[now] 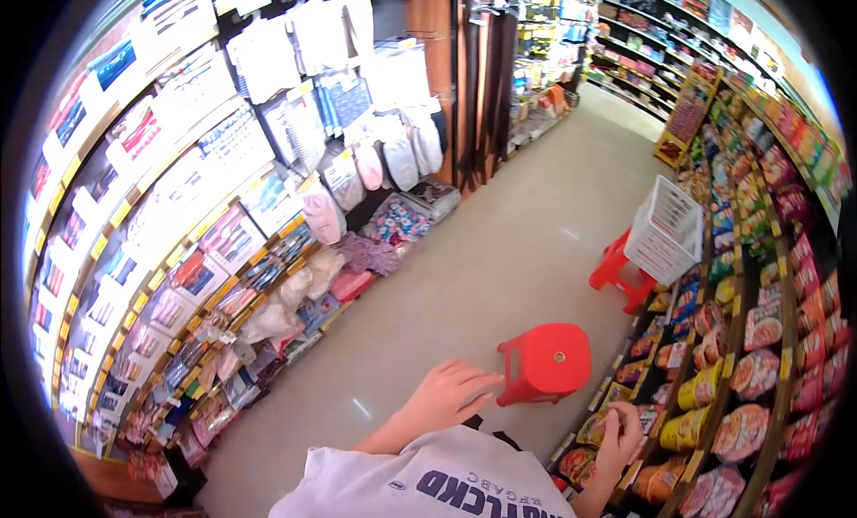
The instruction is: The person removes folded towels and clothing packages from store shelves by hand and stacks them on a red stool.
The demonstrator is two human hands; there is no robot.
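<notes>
My left hand (453,393) is held out over the aisle floor in front of my shirt, its fingers stretched out and nothing in them. Just beyond its fingertips stands a red plastic stool (555,362) with a small hole in its seat. To the right, my right hand (622,433) is raised beside the lower snack shelf, near yellow cup packages (686,429). Its fingers are bent and apart, and no object shows in them. Farther along, a white plastic basket (665,230) rests tilted on a second red stool (616,272).
Shelves of instant noodles (757,373) and snack bags line the right side. On the left, shelves hold boxed textiles (237,237), with hanging socks and folded cloths. A yellow display stand (689,116) is at the far end of the aisle floor (428,286).
</notes>
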